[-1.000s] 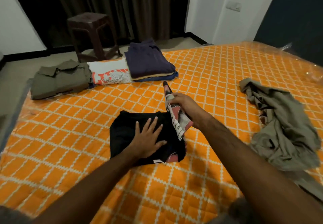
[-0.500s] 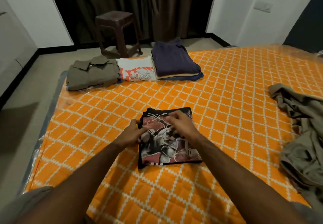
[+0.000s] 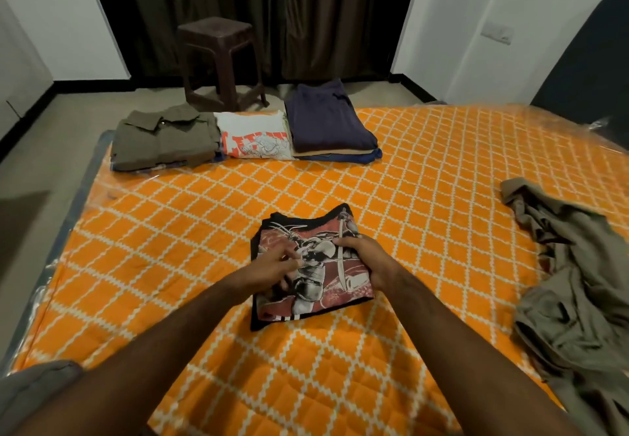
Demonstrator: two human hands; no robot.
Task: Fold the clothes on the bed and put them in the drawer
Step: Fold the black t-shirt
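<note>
A black T-shirt (image 3: 316,286) with a red and white print lies folded into a small rectangle in the middle of the orange quilted bed (image 3: 425,197). My left hand (image 3: 272,267) rests on the shirt's left half, fingers lying across the print. My right hand (image 3: 366,258) grips the shirt's right edge, thumb on top. At the far edge of the bed sit folded clothes: an olive shirt (image 3: 163,136), a white printed shirt (image 3: 255,139) and a navy stack (image 3: 326,119). No drawer is in view.
A crumpled olive-grey garment (image 3: 571,282) sprawls unfolded along the bed's right side. A dark plastic stool (image 3: 218,61) stands on the floor beyond the bed, in front of dark curtains. A grey cloth (image 3: 34,388) shows at the lower left corner.
My right hand laid the printed flap over the black shirt, making a compact rectangle with the print up. Both hands then moved from its top edge to its sides.
</note>
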